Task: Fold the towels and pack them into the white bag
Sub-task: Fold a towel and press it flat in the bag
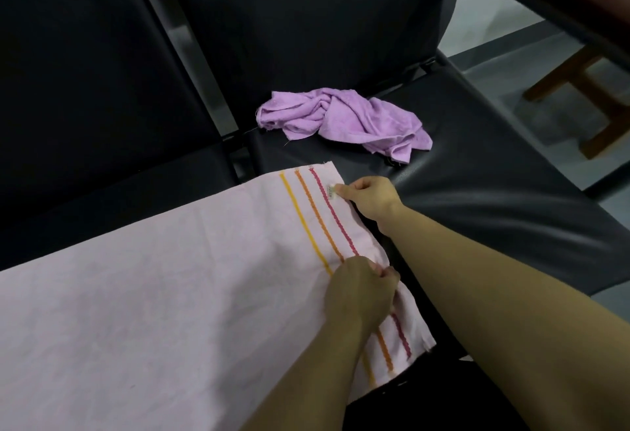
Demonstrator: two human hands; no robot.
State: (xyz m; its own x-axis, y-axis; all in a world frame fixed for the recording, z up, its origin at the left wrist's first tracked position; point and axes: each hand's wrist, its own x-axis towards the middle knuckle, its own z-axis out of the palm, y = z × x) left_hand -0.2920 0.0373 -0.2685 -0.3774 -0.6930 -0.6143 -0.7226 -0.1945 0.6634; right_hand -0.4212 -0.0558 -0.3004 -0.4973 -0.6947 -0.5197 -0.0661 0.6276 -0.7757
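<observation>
Pale pink, purple and black

The pink towel is showing three stripes near one end: yellow, orange and a wavy red, beside a small white tag. The crumpled towel is showing plain purple. The bench is showing glossy black, and the stool brown.

Flat towel on seat, crumpled towel behind it, seemingly apart.

Dim, even indoor light is seen; soft glare is cast on the black seat. Edges are bent by the wide lens and slightly blurred.
</observation>
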